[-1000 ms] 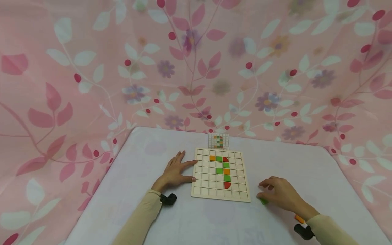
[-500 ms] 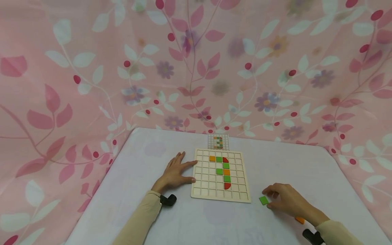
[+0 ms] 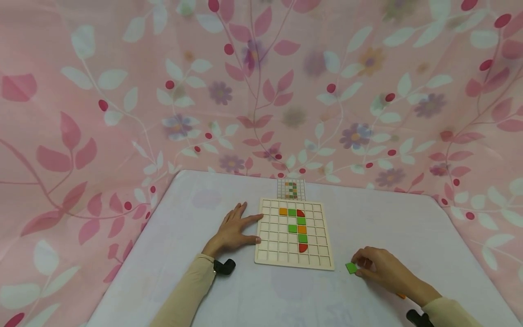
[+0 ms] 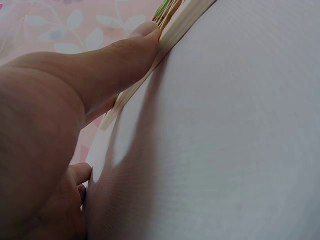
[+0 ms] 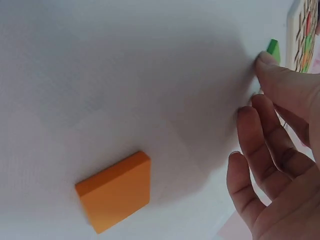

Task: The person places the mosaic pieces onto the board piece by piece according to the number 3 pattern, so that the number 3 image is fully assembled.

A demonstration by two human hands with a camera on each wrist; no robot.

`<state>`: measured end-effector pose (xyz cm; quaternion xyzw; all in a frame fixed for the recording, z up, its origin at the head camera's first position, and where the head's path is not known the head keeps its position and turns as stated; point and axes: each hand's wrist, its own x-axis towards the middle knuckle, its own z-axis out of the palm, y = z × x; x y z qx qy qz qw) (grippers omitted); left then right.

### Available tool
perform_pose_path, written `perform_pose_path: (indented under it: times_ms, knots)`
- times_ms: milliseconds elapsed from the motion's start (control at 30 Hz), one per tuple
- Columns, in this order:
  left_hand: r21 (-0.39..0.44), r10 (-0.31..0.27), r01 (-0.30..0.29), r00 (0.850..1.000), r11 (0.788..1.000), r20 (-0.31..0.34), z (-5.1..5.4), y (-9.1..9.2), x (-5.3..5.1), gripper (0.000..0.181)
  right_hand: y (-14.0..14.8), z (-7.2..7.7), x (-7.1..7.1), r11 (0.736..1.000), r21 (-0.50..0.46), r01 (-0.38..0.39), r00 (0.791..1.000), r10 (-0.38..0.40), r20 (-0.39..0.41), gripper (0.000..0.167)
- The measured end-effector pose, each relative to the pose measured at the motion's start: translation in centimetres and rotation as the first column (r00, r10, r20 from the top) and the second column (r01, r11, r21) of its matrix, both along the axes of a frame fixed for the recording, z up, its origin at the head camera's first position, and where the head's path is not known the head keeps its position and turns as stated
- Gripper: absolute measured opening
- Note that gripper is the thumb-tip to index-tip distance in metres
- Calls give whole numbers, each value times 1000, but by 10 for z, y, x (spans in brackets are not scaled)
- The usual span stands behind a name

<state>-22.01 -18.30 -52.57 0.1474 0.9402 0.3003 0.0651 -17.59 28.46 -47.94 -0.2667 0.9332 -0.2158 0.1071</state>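
Observation:
A square wooden grid board lies on the table, with orange and green square tiles and red quarter-round tiles set in some cells. My left hand rests at the board's left edge, thumb and index finger touching its rim, the other fingers spread. To the right of the board, a green square tile is on the cloth. My right hand pinches its near corner between thumb and index finger; in the right wrist view the thumb meets the tile and the index finger is mostly hidden. Beneath the right wrist lies an orange tile.
A small card printed with a grid and coloured pattern sits behind the board. White cloth covers the table, and a pink floral curtain hangs along its back and sides.
My right hand drew back right and nearer, uncovering the green tile, then its fingers closed in on the tile's corner. The tile has barely shifted. My left hand stays put.

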Motion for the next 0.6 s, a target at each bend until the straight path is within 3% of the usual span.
perform_pose_path:
  times_ms: [333, 600]
  knots:
    - [20, -1, 0, 1000, 1000, 15, 2, 0, 2, 74, -5, -7, 3, 996, 92, 11, 995, -2, -97, 21]
    - [19, 3, -4, 1000, 1000, 14, 3, 0, 2, 74, -14, -6, 3, 996, 76, 52, 988, -40, -151, 17]
